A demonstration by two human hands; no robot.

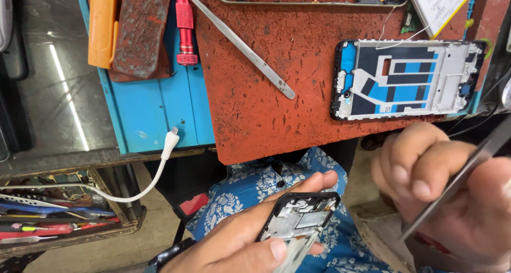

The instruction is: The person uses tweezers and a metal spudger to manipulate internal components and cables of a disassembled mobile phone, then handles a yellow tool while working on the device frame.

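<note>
Left hand [239, 241] fingers pinch a black phone frame [298, 217], held below the red mat's [277, 92] front edge. Right hand [447, 193] fingers clamp metal tweezers [458, 182], just right of the frame.

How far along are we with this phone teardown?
Done: one stripped phone frame lies bare on the red mat. In hand: the left hand holds a second frame, and the right hand holds tweezers pointed toward it. Left: both frames remain open, and spare tweezers lie unused.
</note>
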